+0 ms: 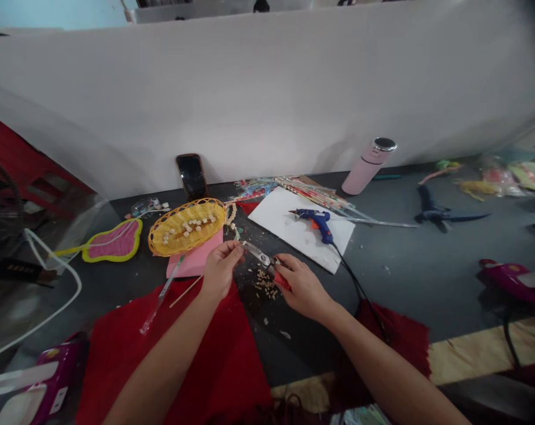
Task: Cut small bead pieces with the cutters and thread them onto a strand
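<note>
My right hand point(300, 284) is closed round the red handles of a pair of scissors point(259, 255), whose blades point left toward my left hand. The fingers of my left hand point(223, 262) are pinched together at the blade tips; what they hold is too small to make out. Below the scissors, many small beige pieces point(266, 284) lie scattered on the dark table point(302, 348). A yellow woven basket point(185, 227) with small pale pieces inside stands on the left, partly over a pink sheet point(183, 268).
A blue glue gun point(318, 223) lies on a white board point(276, 221), its cord trailing right of my right hand. Behind stand a phone point(191, 176) and pink bottle point(367, 168). Red cloth point(161, 342) covers the near left. Long thin strips point(311, 195) lie behind the board.
</note>
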`<state>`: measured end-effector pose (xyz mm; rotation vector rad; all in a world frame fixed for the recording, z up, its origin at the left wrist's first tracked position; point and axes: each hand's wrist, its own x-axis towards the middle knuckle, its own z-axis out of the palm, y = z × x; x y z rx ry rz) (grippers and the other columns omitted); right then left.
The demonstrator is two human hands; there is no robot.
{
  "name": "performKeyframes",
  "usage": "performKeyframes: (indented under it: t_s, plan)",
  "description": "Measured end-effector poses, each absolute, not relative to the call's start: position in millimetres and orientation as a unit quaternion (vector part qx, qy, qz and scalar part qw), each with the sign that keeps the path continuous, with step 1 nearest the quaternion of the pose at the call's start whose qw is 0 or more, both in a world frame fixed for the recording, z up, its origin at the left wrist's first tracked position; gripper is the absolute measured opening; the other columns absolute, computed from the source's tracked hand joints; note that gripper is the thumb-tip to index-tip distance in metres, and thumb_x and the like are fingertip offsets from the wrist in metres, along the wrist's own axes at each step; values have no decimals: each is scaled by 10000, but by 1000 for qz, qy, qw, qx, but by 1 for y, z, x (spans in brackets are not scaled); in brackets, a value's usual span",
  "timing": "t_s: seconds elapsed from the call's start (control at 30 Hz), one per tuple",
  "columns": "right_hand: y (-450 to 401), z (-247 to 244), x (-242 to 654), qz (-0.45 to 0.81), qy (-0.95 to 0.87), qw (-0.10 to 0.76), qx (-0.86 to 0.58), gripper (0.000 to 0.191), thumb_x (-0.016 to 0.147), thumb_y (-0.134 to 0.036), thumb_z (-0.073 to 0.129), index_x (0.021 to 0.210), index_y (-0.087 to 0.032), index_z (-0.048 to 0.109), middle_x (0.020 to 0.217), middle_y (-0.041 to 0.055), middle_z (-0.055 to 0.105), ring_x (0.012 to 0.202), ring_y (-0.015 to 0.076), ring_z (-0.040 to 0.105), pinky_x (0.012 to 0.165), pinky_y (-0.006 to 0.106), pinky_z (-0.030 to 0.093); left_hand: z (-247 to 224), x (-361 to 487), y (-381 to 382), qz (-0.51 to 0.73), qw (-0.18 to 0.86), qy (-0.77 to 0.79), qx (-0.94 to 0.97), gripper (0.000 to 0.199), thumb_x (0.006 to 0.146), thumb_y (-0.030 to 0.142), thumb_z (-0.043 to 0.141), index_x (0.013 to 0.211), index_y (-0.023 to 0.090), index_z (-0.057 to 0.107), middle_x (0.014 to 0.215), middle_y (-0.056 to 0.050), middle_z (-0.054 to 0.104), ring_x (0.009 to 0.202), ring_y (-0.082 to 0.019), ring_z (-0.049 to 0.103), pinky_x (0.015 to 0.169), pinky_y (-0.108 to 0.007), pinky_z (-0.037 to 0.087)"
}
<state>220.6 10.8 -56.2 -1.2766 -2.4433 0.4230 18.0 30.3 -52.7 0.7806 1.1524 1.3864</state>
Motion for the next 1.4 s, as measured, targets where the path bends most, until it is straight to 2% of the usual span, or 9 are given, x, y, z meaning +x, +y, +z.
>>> performKeyframes:
  t_s: [0.2, 0.47, 0.8, 1.03, 1.4]
  plan:
    - [11, -60, 221, 160, -866, 191, -433, 259, 804, -132, 482, 1047, -176, 559, 1204, 111, 484, 1102, 228, 476, 968, 369, 412, -53, 18, 31, 583, 540, 503, 339, 229, 658, 307, 740, 791, 138, 659, 664, 13, 599, 567, -71, 512, 545, -182, 385]
    - [10, -61, 220, 187, -858, 212, -429, 231, 810, -171, 503, 1034, -198, 551, 1196, 102, 486, 1087, 229, 495, 950, 360, 436, -53, 18, 31, 584, 514, 508, 368, 213, 672, 307, 723, 784, 141, 650, 652, 19, 590, 580, -74, 495, 564, -190, 372]
    - [11, -63, 222, 169, -862, 217, -425, 248, 770, -126, 502, 1003, -179, 570, 1139, 111, 532, 1041, 223, 526, 918, 347, 455, -54, 18, 29, 569, 506, 513, 396, 208, 717, 331, 683, 795, 142, 639, 648, 19, 576, 600, -83, 485, 589, -196, 366]
    - [11, -62, 221, 144, -867, 226, -420, 192, 819, -193, 505, 992, -174, 586, 1158, 118, 547, 1056, 229, 529, 934, 361, 451, -56, 17, 29, 558, 491, 524, 416, 202, 719, 349, 670, 750, 150, 650, 627, 20, 578, 594, -92, 479, 591, -204, 360]
    - [11, -64, 222, 125, -865, 201, -442, 119, 830, -188, 502, 900, -182, 597, 1017, 90, 582, 877, 183, 575, 801, 287, 486, -56, 19, 26, 545, 479, 528, 442, 197, 754, 349, 635, 747, 152, 644, 644, 12, 588, 621, -105, 490, 616, -215, 367]
